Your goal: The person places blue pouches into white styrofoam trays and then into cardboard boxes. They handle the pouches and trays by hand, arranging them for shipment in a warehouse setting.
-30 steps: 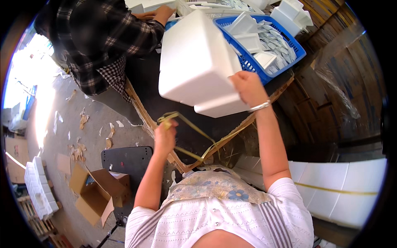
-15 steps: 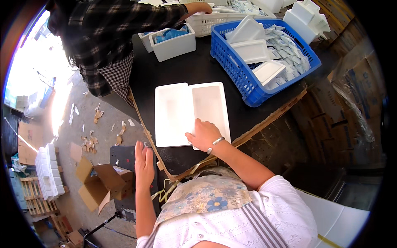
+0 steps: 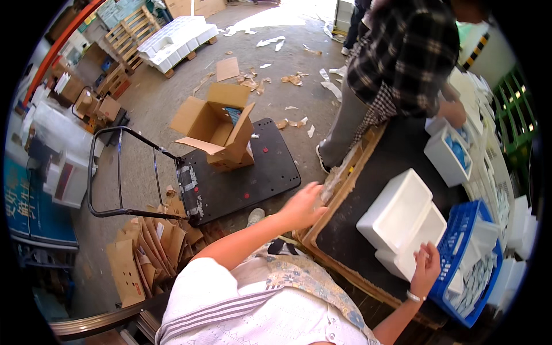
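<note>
Two white foam boxes, one (image 3: pixel 378 221) farther off and one (image 3: pixel 395 263) nearer me, stand side by side with their open tops up on the black-topped table (image 3: pixel 339 241). My right hand (image 3: pixel 426 269), with a silver bracelet at its wrist, is raised at the nearer box's right end. Its fingers are loosely bent and apart, with nothing seen in them. Out past the table's left edge reaches my left hand (image 3: pixel 306 207), fingers stretched out and holding nothing. It is nearest to the worn table edge and the black platform cart (image 3: pixel 270 167).
An open cardboard box (image 3: pixel 230 158) sits on the cart, with flattened cardboard (image 3: pixel 144 253) beside it. A blue crate (image 3: pixel 443 290) of white packs and foam lids stands right of the foam boxes. A co-worker in plaid (image 3: pixel 402 57) reaches over the table's far end. Paper scraps litter the floor.
My view has swung left toward the cart and floor. My right hand has lifted from inside the right-hand foam box, and my left hand has reached outward, fingers still stretched.
</note>
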